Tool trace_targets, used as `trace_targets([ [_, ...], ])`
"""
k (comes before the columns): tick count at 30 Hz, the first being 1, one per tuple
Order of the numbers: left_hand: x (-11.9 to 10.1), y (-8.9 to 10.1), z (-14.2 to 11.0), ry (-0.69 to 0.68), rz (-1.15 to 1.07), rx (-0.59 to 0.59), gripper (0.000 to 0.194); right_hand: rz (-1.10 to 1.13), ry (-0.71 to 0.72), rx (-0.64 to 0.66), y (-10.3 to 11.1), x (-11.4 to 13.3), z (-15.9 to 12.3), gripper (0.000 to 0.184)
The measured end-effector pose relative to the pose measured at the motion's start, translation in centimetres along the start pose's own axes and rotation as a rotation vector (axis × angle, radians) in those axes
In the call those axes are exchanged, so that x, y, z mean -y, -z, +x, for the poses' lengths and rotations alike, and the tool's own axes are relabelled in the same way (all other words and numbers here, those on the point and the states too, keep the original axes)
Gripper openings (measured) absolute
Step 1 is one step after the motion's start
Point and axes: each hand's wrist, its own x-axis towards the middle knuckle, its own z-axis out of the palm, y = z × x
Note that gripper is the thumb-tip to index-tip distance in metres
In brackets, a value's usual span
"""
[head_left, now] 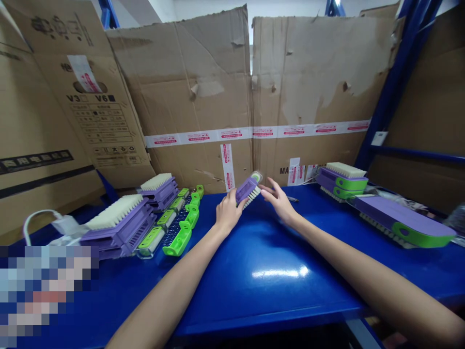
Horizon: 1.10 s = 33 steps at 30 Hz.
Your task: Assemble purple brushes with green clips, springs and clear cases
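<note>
My left hand (pixel 227 213) grips a purple brush (pixel 248 188) with white bristles, held tilted above the blue table (pixel 276 271) near its far edge. My right hand (pixel 279 199) reaches toward the brush's far end with its fingers stretched out; the fingertips are just beside the brush, and I cannot tell whether they touch it. The brush's slotted purple back faces me and a pale green tip shows at its top end.
Stacks of purple brushes (pixel 121 225) and a row of green handles (pixel 179 228) lie at the left. More purple and green brushes (pixel 381 206) lie at the right. Cardboard boxes (pixel 232 97) wall the back. A white cable (pixel 39 220) lies far left.
</note>
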Motion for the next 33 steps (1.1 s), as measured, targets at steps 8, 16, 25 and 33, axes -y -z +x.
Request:
trace_targets([
  [8, -2.0, 0.0, -0.7, 0.166, -0.599, -0.065, 0.034, -0.221, 0.201, 0.162, -1.6, -0.5, -1.3, 0.097],
  [16, -1.6, -0.9, -0.8, 0.164, -0.75, 0.102, 0.046, -0.272, 0.132, 0.096, -1.3, 0.1, -1.5, 0.102],
  [25, -1.3, -1.6, -0.6, 0.022, -0.859, 0.24, 0.05, -0.383, 0.173, -0.006, -0.8, -0.1, -0.9, 0.112],
  [33, -1.1, -1.9, -0.4, 0.019, -0.856, 0.199, 0.046, -0.454, 0.194, -0.006, -0.6, -0.2, -0.8, 0.105],
])
